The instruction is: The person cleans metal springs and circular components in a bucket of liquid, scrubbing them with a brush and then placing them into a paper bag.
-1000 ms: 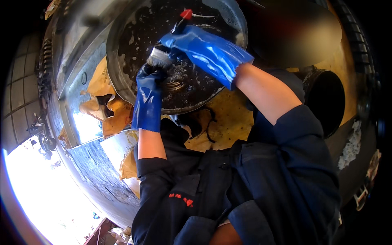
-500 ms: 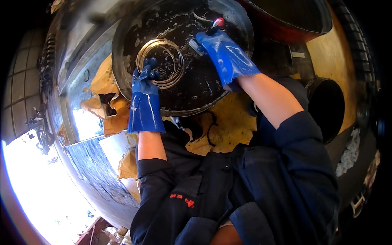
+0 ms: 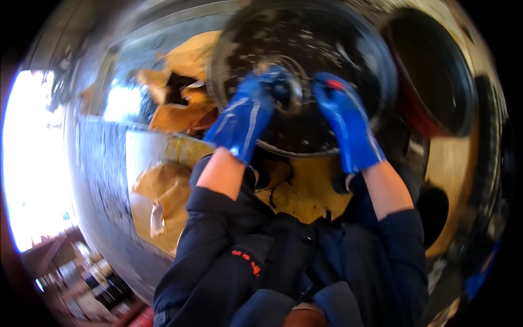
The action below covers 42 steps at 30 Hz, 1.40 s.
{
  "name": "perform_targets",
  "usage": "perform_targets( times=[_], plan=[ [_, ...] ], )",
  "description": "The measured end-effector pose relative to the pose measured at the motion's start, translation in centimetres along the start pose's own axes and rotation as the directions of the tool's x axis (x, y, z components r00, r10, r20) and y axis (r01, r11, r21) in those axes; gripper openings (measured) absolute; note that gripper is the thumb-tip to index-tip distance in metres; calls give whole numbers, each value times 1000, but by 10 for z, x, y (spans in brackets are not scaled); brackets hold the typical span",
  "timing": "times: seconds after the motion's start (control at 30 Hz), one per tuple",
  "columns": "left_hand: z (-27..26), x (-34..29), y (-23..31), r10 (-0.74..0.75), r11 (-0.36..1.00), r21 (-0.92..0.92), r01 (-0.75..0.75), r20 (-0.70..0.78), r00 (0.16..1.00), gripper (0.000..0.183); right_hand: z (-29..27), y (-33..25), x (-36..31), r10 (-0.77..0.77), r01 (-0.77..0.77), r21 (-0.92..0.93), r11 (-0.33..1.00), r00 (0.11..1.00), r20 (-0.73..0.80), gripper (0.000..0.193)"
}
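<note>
Blue rubber gloves cover both of my hands, which are smeared by motion over a wide round tub (image 3: 298, 152) of dark liquid. My left hand (image 3: 246, 109) is closed on a bundle of thin metal rings (image 3: 298, 90), blurred and partly behind the glove. My right hand (image 3: 344, 117) is wrapped around a brush, whose red handle end (image 3: 334, 84) shows at the fingers. Its bristles are hidden at this moment. Both hands are close together inside the tub's outline, the rings between them.
A dark red tub (image 3: 417, 109) stands against the right side of the round one. Torn brown paper (image 3: 190, 57) lies to the left, and more brown paper (image 3: 163, 188) sits nearer me. A dark round opening (image 3: 434, 210) is beside my right forearm.
The view has shifted, so the tub sits farther right. My hands have drawn closer together, with the rings between them. The brush has turned, its bristles now out of sight.
</note>
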<state>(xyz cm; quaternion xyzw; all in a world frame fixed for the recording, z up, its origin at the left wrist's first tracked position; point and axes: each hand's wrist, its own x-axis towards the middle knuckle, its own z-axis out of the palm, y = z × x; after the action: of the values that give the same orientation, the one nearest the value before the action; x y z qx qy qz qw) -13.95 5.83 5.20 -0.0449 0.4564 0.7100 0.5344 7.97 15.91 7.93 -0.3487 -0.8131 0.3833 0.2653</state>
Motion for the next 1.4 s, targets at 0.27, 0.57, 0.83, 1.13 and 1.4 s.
perform_targets(
  times=[0.27,0.57,0.83,1.13,1.4],
  plan=[
    [0,-41,-3,135,982,111,-156,176,975,19,24,36,-56,196,-225,207,952,969,152,23],
    [12,-35,-17,304,907,165,-388,379,874,14,48,39,-99,71,-68,-45,997,994,87,20],
    [17,-95,2,286,926,84,-368,480,829,23,46,26,-98,61,-27,-245,969,989,132,27],
    [6,-142,23,370,551,614,-565,427,825,22,49,19,-98,90,-33,-328,944,983,160,30],
    [6,-136,14,331,646,503,-574,494,804,22,48,28,-94,111,-43,-340,939,977,184,33]
  ],
)
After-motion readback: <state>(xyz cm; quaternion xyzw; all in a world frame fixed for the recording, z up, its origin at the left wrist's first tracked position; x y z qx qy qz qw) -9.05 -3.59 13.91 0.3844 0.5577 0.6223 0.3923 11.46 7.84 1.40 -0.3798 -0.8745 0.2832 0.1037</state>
